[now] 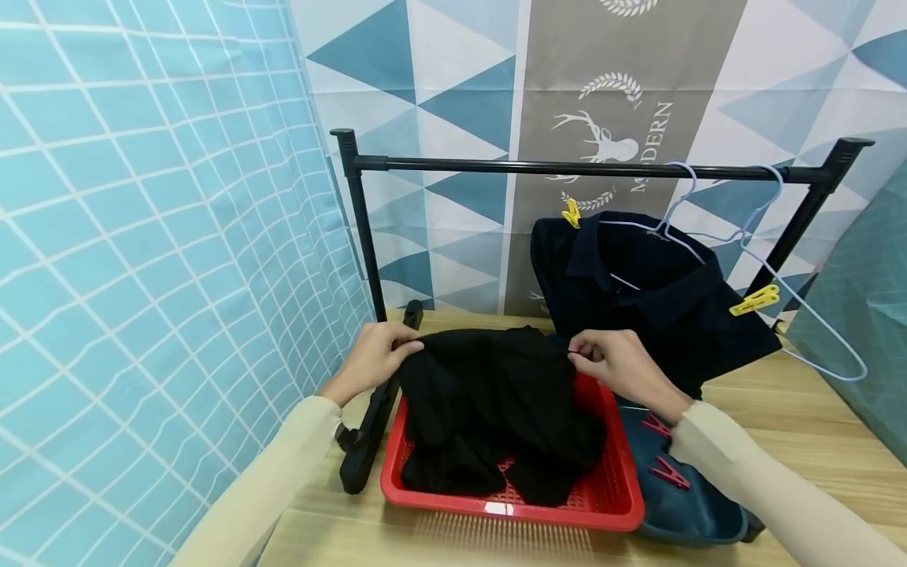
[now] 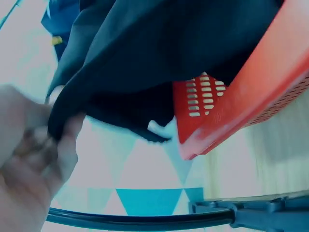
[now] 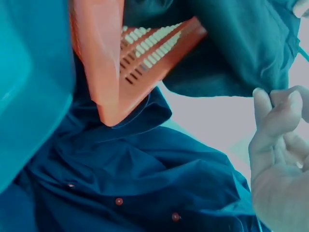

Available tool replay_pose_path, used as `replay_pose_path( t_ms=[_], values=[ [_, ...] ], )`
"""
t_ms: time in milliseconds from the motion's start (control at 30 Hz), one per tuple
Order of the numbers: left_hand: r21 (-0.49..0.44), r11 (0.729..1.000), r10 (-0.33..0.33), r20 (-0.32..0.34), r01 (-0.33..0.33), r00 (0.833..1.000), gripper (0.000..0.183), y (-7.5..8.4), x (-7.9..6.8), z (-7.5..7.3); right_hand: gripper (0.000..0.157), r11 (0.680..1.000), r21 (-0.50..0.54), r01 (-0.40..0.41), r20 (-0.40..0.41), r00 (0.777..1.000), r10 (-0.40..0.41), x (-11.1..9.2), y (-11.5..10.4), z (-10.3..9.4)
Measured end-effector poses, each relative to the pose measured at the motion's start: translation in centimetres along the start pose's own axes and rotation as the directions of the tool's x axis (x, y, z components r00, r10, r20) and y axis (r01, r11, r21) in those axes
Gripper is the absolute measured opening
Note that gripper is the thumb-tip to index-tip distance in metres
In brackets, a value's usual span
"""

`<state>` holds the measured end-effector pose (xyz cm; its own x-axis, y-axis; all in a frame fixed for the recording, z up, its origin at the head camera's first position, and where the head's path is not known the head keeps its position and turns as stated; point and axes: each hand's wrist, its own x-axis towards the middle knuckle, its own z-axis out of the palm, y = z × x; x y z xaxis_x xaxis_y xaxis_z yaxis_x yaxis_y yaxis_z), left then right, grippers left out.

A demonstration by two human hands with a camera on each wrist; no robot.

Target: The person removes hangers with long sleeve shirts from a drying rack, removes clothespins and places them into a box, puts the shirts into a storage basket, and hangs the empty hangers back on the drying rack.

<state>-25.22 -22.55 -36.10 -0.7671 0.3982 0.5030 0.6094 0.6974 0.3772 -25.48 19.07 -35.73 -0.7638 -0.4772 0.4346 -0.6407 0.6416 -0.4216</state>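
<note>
A black garment is stretched between two hands, its lower folds lying in a red plastic basket. At its upper left corner, the left hand pinches the cloth between thumb and fingers. The right hand pinches the opposite upper corner. In the left wrist view, the garment's edge passes between the left hand's fingers. The right wrist view shows the right thumb and fingertips meeting at the cloth's edge. What kind of garment it is cannot be told from its folds.
A dark navy collared shirt hangs by a pale blue hanger from a black rack rail, with yellow clothespins on it. Another hanger hangs at right. A dark blue basin with red clothespins stands beside the basket.
</note>
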Motion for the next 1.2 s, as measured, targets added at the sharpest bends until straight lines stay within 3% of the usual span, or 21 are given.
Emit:
replay_pose_path(
  t_ms=[100, 200, 300, 400, 500, 567, 700, 933, 1100, 1200],
  values=[
    [-0.071, 0.985, 0.166, 0.105, -0.159, 0.981, 0.012, 1.1, -1.4, -0.5, 0.015, 0.998, 0.046, 0.031, 0.049, 0.998, -0.033, -2.8, -0.4, -0.9],
    [-0.129, 0.957, 0.285, 0.235, -0.261, 0.929, 0.011, 1.9, -3.1, -0.1, 0.016, 0.990, 0.126, 0.065, 0.165, 0.982, -0.086, -5.7, -0.4, -0.8],
    [-0.128, 0.946, 0.324, 0.364, -0.297, 0.873, 0.010, 2.3, -4.8, 0.9, 0.018, 0.976, 0.185, 0.112, 0.302, 0.939, -0.165, -8.2, -0.1, 0.1],
    [-0.094, 0.942, 0.328, 0.477, -0.323, 0.815, 0.008, 2.4, -5.9, 2.3, 0.021, 0.970, 0.141, 0.198, 0.387, 0.891, -0.238, -9.7, 0.2, 1.3],
    [-0.049, 0.927, 0.337, 0.548, -0.372, 0.766, 0.006, 2.4, -6.4, 3.6, 0.022, 0.957, 0.030, 0.289, 0.408, 0.870, -0.276, -10.3, 0.2, 2.3],
    [-0.026, 0.916, 0.342, 0.573, -0.400, 0.745, 0.005, 2.4, -6.5, 4.2, 0.023, 0.945, -0.033, 0.327, 0.406, 0.868, -0.286, -10.3, 0.1, 2.8],
    [-0.002, 0.916, 0.320, 0.604, -0.400, 0.730, 0.005, 2.3, -6.5, 4.8, 0.022, 0.936, -0.071, 0.344, 0.422, 0.861, -0.284, -10.2, -0.1, 3.1],
    [0.009, 0.923, 0.295, 0.624, -0.384, 0.723, 0.009, 2.4, -6.5, 4.6, 0.018, 0.919, -0.131, 0.372, 0.469, 0.840, -0.273, -9.8, -0.5, 3.5],
    [0.014, 0.929, 0.285, 0.611, -0.370, 0.739, 0.010, 2.3, -6.7, 4.6, 0.018, 0.933, -0.134, 0.335, 0.475, 0.848, -0.236, -9.7, -0.6, 3.5],
    [-0.011, 0.939, 0.285, 0.584, -0.345, 0.760, 0.011, 2.3, -6.9, 4.6, 0.018, 0.952, -0.101, 0.288, 0.481, 0.852, -0.207, -9.7, -0.6, 3.2]
  ],
)
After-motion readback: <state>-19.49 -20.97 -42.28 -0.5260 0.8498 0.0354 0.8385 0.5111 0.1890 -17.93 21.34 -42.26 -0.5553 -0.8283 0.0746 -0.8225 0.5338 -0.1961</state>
